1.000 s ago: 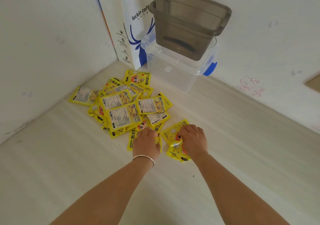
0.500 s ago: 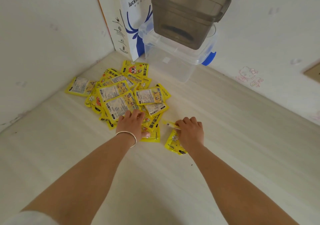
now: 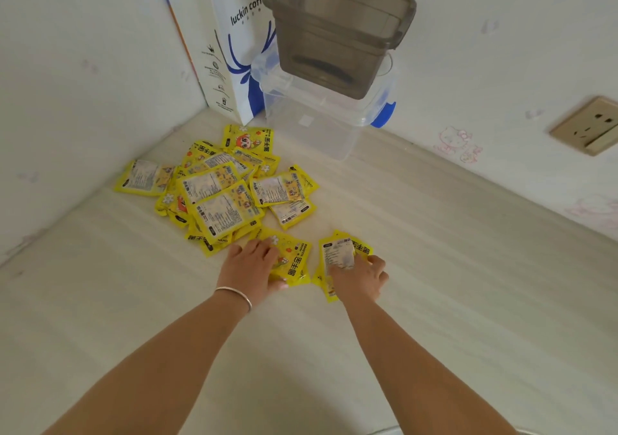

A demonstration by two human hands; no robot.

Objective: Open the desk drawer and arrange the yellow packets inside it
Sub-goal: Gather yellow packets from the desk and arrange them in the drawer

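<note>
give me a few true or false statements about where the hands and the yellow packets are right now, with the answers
1. The left hand rests on a yellow packet at the near edge of the pile. True.
2. The right hand is empty. False: it grips a small stack of packets set apart to the right of the pile.
3. The grey bin sits on top of the clear box. True.
4. The packets lie inside the clear box. False: the main pile is spread on the pale surface in front of it.
5. A paper bag stands in the corner, left of the clear box. True.
</note>
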